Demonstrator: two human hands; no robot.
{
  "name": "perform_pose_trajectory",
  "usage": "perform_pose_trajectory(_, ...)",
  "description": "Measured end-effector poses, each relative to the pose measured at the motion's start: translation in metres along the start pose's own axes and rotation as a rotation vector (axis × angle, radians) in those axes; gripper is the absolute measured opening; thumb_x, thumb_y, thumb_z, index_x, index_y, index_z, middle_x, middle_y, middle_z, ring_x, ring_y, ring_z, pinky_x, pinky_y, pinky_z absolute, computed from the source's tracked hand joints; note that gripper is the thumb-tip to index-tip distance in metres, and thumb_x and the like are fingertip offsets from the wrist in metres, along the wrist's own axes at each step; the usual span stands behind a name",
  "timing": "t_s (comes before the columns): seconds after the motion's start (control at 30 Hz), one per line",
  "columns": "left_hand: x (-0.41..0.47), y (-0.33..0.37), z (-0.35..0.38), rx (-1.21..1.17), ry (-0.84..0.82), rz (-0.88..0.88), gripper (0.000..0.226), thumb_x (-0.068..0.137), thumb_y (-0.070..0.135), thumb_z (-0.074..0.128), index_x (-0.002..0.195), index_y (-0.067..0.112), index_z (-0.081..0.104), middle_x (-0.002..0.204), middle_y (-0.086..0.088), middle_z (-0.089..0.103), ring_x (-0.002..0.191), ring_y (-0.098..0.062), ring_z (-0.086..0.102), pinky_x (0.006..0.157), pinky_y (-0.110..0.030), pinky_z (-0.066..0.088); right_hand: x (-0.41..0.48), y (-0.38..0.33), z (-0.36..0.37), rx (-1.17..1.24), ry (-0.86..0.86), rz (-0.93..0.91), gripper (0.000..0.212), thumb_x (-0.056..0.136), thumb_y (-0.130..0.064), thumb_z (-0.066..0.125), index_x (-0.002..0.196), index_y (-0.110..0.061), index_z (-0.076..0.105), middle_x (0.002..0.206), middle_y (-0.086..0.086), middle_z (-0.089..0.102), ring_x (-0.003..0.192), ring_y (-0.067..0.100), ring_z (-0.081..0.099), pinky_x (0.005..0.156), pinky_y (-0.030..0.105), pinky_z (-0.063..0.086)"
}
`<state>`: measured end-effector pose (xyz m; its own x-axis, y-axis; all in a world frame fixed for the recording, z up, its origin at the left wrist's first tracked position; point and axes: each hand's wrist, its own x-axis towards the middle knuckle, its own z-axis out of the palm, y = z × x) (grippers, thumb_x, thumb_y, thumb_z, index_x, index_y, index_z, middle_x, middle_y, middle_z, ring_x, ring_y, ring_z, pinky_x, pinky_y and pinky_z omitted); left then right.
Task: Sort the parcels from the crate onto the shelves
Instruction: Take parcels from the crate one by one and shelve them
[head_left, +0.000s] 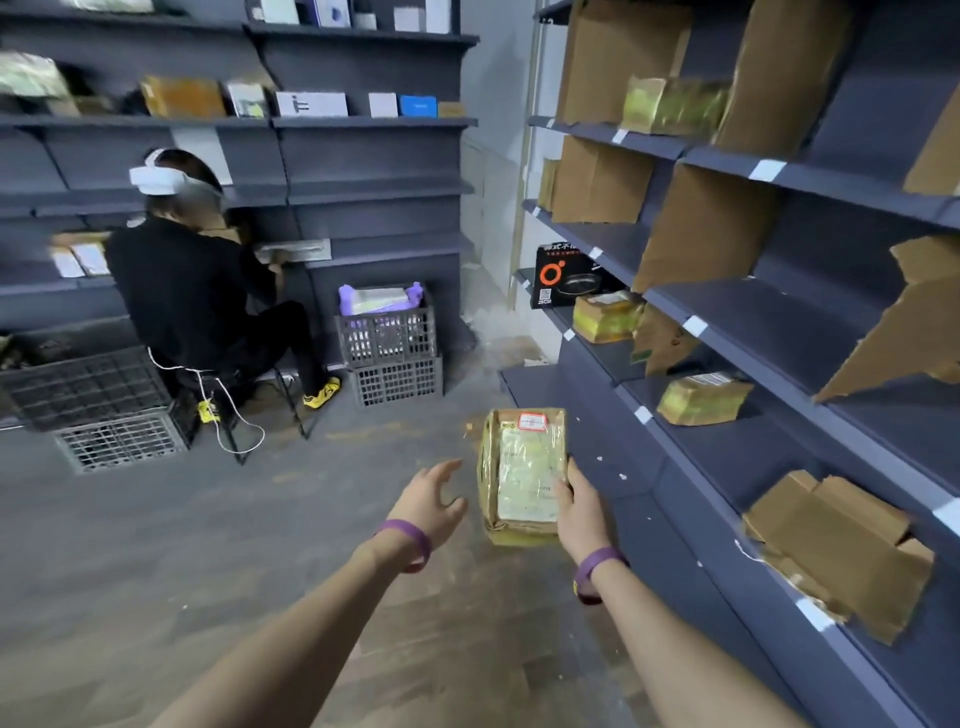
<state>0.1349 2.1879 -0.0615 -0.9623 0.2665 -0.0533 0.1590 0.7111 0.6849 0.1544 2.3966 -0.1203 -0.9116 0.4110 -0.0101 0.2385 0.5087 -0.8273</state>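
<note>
In the aisle beside the shelves (753, 322), one parcel (522, 475) is carried in hand, not yet placed.

The right hand (579, 512) grips the taped, labelled parcel by its right edge, held out above the floor just short of the lower shelf fronts. The left hand (428, 501) hovers beside it with fingers spread and relaxed, holding nothing and not touching the parcel. The step looks like carry-and-place. The next move calls for choosing a bay between the cardboard dividers (706, 228), perhaps near the taped parcels (701, 399) already lying there, and sliding this one in flat, with the free hand to steady it. A crate (387, 332) with more items stands well apart by the far wall, next to a seated person (192, 291).
</note>
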Motion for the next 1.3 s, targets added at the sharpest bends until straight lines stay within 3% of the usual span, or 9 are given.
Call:
perform_pose_trajectory(0.17, 0.07, -0.028, -0.011, 0.084, -0.012, 0.023, 0.058, 0.092, 0.026, 0.055, 0.146, 0.019, 0.035, 0.145, -0.009, 0.044, 0.135, -0.024, 0.039, 0.112, -0.033, 0.031, 0.059, -0.016, 0.035, -0.075, -0.023, 0.007, 0.034, 0.101, -0.038, 0.034, 0.134, -0.041, 0.043, 0.1, -0.009, 0.067, 0.084, 0.014, 0.066, 0.067, 0.04, 0.06)
perform_pose_trajectory(0.4, 0.196, -0.067, -0.038, 0.186, -0.127, 0.105, 0.063, 0.092, 0.036, 0.051, 0.149, 0.031, 0.024, 0.147, -0.006, 0.041, 0.134, -0.027, 0.037, 0.111, -0.04, 0.033, 0.158, -0.062, 0.094, -0.12, 0.048, 0.031, 0.034, 0.101, -0.035, 0.034, 0.135, -0.037, 0.043, 0.113, -0.004, 0.067, 0.093, 0.023, 0.064, 0.079, 0.041, 0.057)
perform_pose_trajectory(0.67, 0.322, -0.09, -0.068, 0.139, -0.227, 0.21, 0.067, 0.09, 0.027, 0.053, 0.148, 0.04, 0.021, 0.141, -0.004, 0.05, 0.127, -0.026, 0.049, 0.105, -0.038, 0.041, 0.248, -0.105, 0.13, -0.101, 0.139, 0.12, 0.037, 0.102, -0.028, 0.036, 0.138, -0.032, 0.044, 0.121, 0.003, 0.064, 0.105, 0.03, 0.06, 0.089, 0.04, 0.052)
perform_pose_trajectory(0.83, 0.388, -0.089, -0.067, 0.161, -0.262, 0.287, 0.067, 0.092, 0.018, 0.054, 0.15, 0.029, 0.023, 0.144, -0.009, 0.045, 0.131, -0.027, 0.043, 0.108, -0.031, 0.034, 0.299, -0.108, 0.134, -0.12, 0.19, 0.178, 0.042, 0.103, -0.025, 0.037, 0.144, -0.031, 0.04, 0.12, 0.009, 0.066, 0.105, 0.034, 0.06, 0.089, 0.04, 0.05)
perform_pose_trajectory(1.13, 0.543, -0.077, -0.052, 0.207, -0.305, 0.301, 0.065, 0.095, 0.018, 0.051, 0.151, 0.026, 0.02, 0.147, -0.01, 0.039, 0.132, -0.028, 0.042, 0.109, -0.034, 0.034, 0.445, -0.104, 0.141, -0.161, 0.231, 0.252, 0.047, 0.104, -0.026, 0.034, 0.151, -0.024, 0.029, 0.132, 0.012, 0.059, 0.117, 0.037, 0.054, 0.094, 0.04, 0.045)
perform_pose_trajectory(1.3, 0.643, -0.062, -0.048, 0.221, -0.343, 0.273, 0.066, 0.095, 0.017, 0.052, 0.151, 0.025, 0.02, 0.15, -0.01, 0.036, 0.134, -0.028, 0.04, 0.111, -0.037, 0.033, 0.548, -0.102, 0.151, -0.108, 0.236, 0.286, 0.045, 0.104, -0.026, 0.035, 0.149, -0.025, 0.033, 0.126, 0.012, 0.063, 0.113, 0.036, 0.058, 0.093, 0.043, 0.049)
